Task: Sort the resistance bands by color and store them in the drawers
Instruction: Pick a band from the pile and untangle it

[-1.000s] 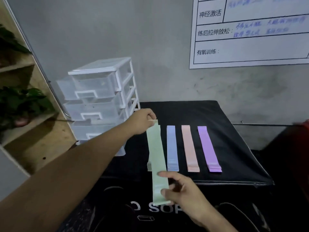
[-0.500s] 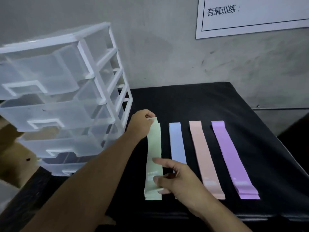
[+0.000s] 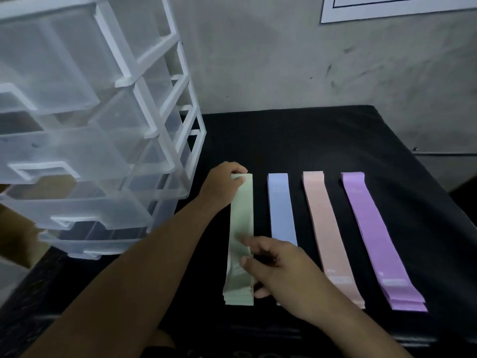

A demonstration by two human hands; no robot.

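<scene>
Four stacks of flat resistance bands lie side by side on a black table [image 3: 322, 140]: green [image 3: 241, 218], blue [image 3: 281, 208], peach [image 3: 325, 223] and purple [image 3: 371, 228]. My left hand [image 3: 223, 186] pinches the far end of the green stack. My right hand [image 3: 281, 270] holds the near end of the green bands, fingers curled on top and thumb at the edge, and it hides the near part of the blue stack. A clear plastic drawer unit [image 3: 144, 120] with a white frame stands at the left; its drawers are pulled out.
A grey wall rises behind the table, with a white printed chart [image 3: 397, 7] at the top right. The table's near edge runs just below the bands. A wooden shelf shows through the drawers at the far left.
The green band that was lifted off the table now lies on the green stack. The view has moved closer and down. Both hands stay at the ends of the green bands.
</scene>
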